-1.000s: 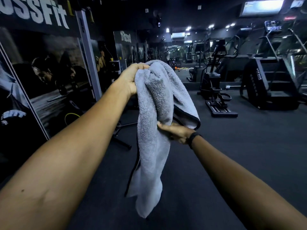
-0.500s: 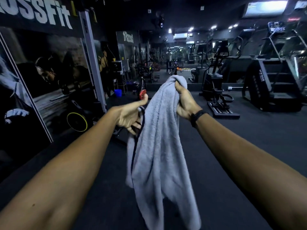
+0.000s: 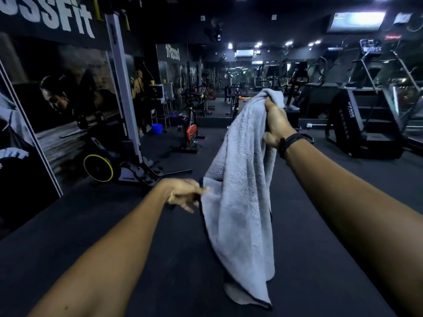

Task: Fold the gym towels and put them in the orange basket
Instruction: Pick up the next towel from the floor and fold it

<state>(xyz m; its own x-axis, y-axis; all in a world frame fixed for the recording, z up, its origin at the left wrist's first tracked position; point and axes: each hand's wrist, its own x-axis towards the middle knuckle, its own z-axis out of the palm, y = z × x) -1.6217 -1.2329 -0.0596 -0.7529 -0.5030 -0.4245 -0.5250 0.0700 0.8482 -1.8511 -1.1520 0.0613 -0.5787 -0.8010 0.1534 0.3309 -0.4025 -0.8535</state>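
Right hand (image 3: 275,123): clamped on the grey towel's top, at 1 o'clock
Left hand (image 3: 183,194): pinching the towel's dark-trimmed side edge, at 9 o'clock
Towel (image 3: 240,202): hanging mid-air above the black floor (image 3: 160,259)

White letters "SSFit" stand on the black wall banner (image 3: 45,19).

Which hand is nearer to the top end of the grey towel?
Right. The right hand grips the towel at its top end; the left hand pinches its side edge, much lower.
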